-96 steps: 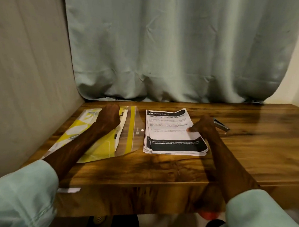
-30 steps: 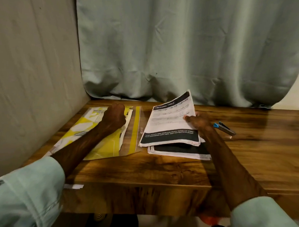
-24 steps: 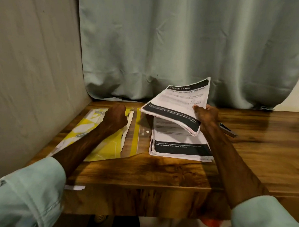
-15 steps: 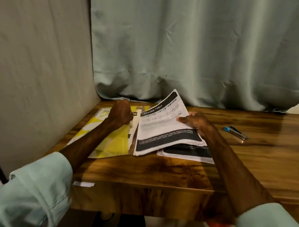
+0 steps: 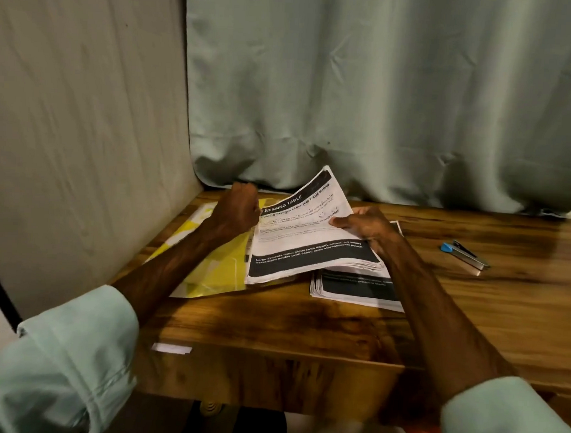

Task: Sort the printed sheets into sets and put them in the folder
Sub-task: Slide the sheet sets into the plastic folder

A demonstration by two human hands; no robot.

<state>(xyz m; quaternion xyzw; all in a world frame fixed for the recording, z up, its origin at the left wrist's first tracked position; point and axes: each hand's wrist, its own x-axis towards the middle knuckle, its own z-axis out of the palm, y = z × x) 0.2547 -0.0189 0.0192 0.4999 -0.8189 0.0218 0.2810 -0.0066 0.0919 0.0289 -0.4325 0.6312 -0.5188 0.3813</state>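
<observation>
My right hand (image 5: 365, 224) pinches the right edge of a set of printed sheets (image 5: 309, 246) with black bands, holding it tilted. The set's lower left corner lies over the yellow folder (image 5: 209, 272), which lies flat at the table's left. My left hand (image 5: 240, 209) is curled at the folder's far edge, right against the set's left edge, and seems to hold the folder's cover. The rest of the printed stack (image 5: 356, 286) lies flat under and to the right of the lifted set.
A small stapler (image 5: 465, 258) with a blue end lies to the right on the wooden table (image 5: 305, 322). A grey wall (image 5: 85, 125) closes the left side and a pale green curtain (image 5: 381, 96) hangs behind. A white label (image 5: 171, 348) sticks to the table's front edge.
My right hand lifted a set off the stack and carried it left over the folder's edge. My left hand rose from resting on the folder to its far edge.
</observation>
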